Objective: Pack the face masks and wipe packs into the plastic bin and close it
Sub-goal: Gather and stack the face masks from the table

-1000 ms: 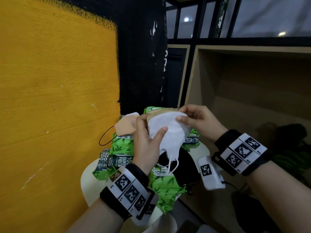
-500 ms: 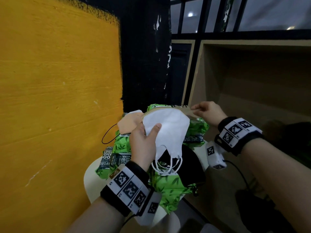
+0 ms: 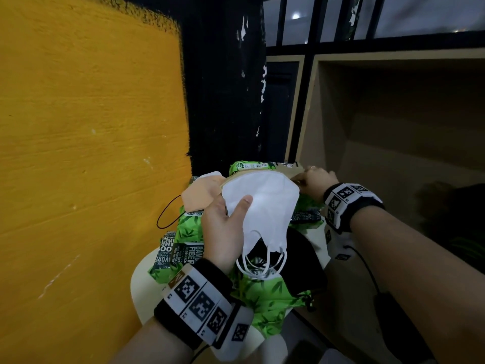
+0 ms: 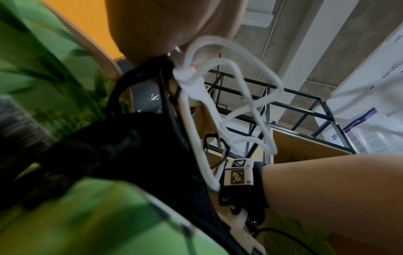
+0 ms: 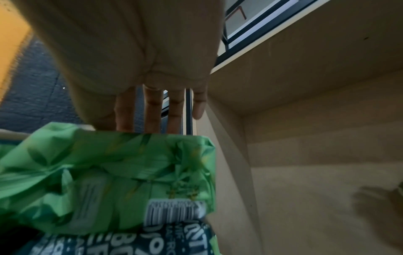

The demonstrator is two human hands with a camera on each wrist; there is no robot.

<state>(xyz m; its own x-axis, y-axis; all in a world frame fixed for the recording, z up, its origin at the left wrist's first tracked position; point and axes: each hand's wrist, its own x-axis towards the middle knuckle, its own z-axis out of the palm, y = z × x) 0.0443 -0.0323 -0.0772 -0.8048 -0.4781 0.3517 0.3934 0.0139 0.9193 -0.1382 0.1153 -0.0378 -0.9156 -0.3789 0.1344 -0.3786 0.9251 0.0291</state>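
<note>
A yellow wall [image 3: 86, 143] fills the nine o'clock side of the head view, and a wooden shelf [image 3: 393, 122] stands open at two o'clock. Between them a small pale table [image 3: 141, 287] carries a heap of green wipe packs [image 3: 189, 227], which covers most of its top. A black mask [image 3: 301, 261] lies on the packs at four o'clock of the heap, and a peach mask [image 3: 199, 195] rests at its ten o'clock edge. Above the heap the left hand [image 3: 223, 232] holds a white mask [image 3: 262, 203], thumb pressed on its front and fingers behind it, with the ear loops [image 3: 259, 266] dangling at six o'clock. The right hand [image 3: 315, 179] reaches over the far pack at one o'clock, its fingers [image 5: 152, 107] straight and slightly spread in the right wrist view.
</note>
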